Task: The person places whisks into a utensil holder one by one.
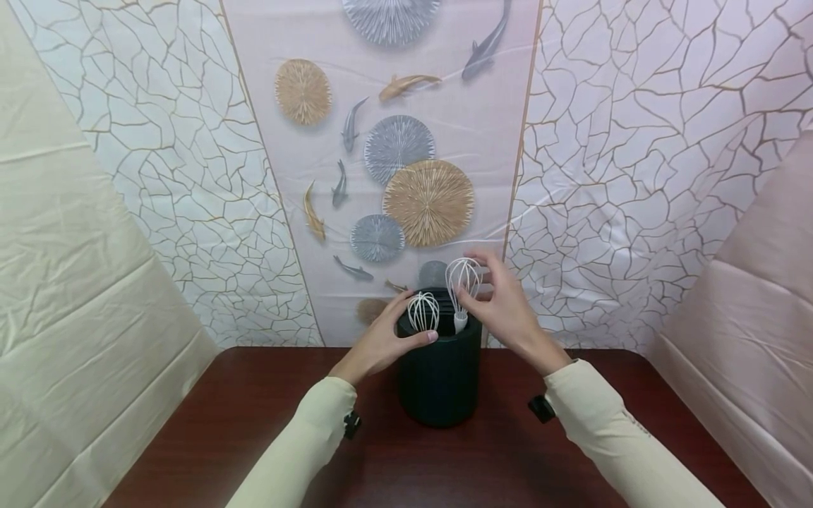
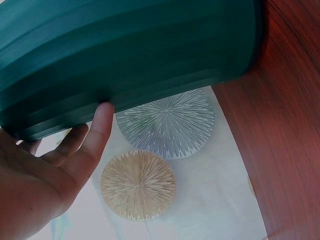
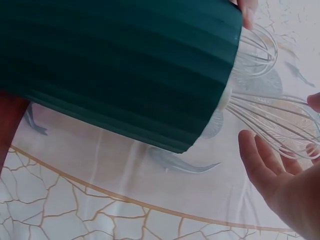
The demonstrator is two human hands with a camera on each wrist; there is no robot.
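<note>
A dark green ribbed utensil holder [image 1: 440, 381] stands upright at the back of the table. My left hand [image 1: 384, 343] holds its left side near the rim, thumb in front, fingers [image 2: 102, 122] against the ribbed wall. Just inside that rim, a smaller white whisk [image 1: 423, 312] stands with its wire head up. My right hand [image 1: 510, 310] grips the wire head of a larger whisk [image 3: 270, 117] between thumb and fingers. This whisk leans at the holder's right rim, its white collar at the opening; the handle below is hidden inside.
The dark red wooden table [image 1: 394, 466] carries the holder near its back edge. Behind it hangs a patterned cloth [image 1: 591, 176] with fish and round motifs. Pale cloth walls [image 1: 76, 282] slope down on both sides.
</note>
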